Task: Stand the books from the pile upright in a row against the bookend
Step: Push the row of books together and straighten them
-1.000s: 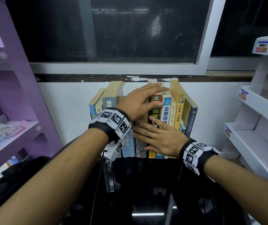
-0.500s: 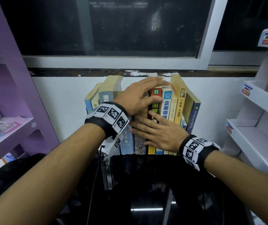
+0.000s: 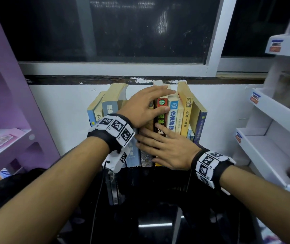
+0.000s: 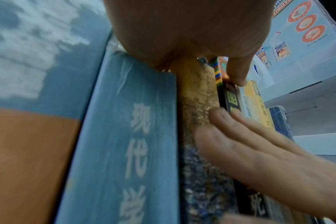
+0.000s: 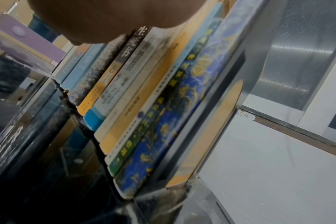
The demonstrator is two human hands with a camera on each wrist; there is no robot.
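Note:
Several books [image 3: 173, 118] stand upright in a row on the dark table, spines facing me. My left hand [image 3: 146, 106] lies over their tops with straight fingers. Its thumb [image 4: 238, 72] presses the red-and-black spine [image 3: 161, 118]. My right hand [image 3: 167, 148] lies flat against the lower spines, fingers [image 4: 249, 144] pointing left across a worn brownish book [image 4: 197, 97]. A blue patterned book [image 5: 173, 121] ends the row on the right, against a dark upright bookend [image 5: 207, 109]. In the head view the bookend is hidden. The two leftmost books [image 3: 96, 110] lean a little.
A purple shelf unit [image 3: 8, 103] stands close on the left and a white shelf unit [image 3: 272, 138] on the right. A white wall and a dark window [image 3: 123, 32] are behind the row. The glossy black table [image 3: 149, 208] runs toward me. A black bundle [image 3: 8, 187] lies at lower left.
Both hands stay in the same places on the row. Only the head view has shifted a little.

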